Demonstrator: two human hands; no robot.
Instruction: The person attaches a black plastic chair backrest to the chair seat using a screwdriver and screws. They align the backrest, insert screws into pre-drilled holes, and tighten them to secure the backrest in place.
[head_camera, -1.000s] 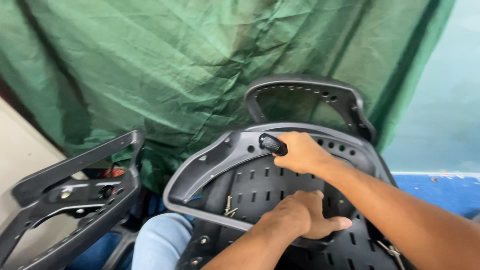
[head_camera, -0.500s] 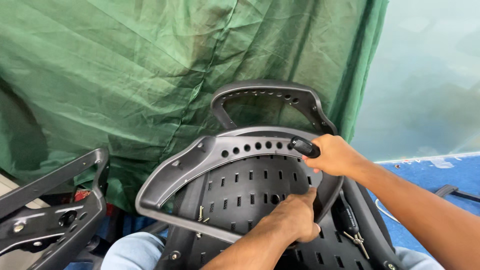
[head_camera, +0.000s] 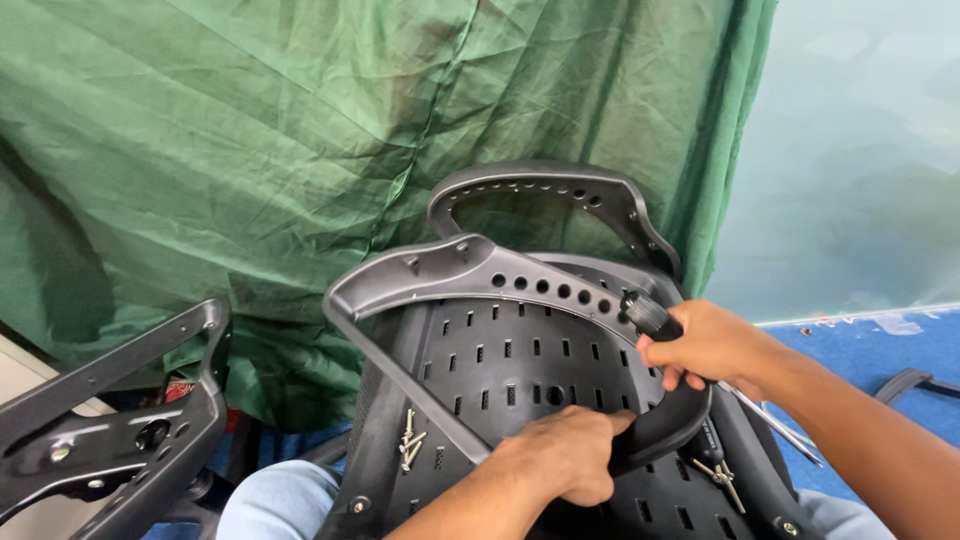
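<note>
A black plastic chair back (head_camera: 505, 355) with slots lies across my lap, and a curved black frame piece (head_camera: 470, 275) with a row of holes rests on top of it. My right hand (head_camera: 712, 345) is shut on a black-handled screwdriver (head_camera: 650, 315), whose handle end sits at the right end of the curved piece. My left hand (head_camera: 565, 455) presses on the lower right of that frame, fingers wrapped on its edge. Several loose screws (head_camera: 410, 440) lie on the slotted panel at lower left.
A second black chair frame (head_camera: 120, 430) stands at the left. A green cloth (head_camera: 300, 150) hangs behind everything. More small metal parts (head_camera: 722, 475) lie at the right on the panel. Blue floor (head_camera: 870, 350) and a pale wall are at the right.
The view has shifted, so the chair parts now sit further right and lower. My right hand with the screwdriver has moved along the curved frame toward its right end; my left hand stays on the frame.
</note>
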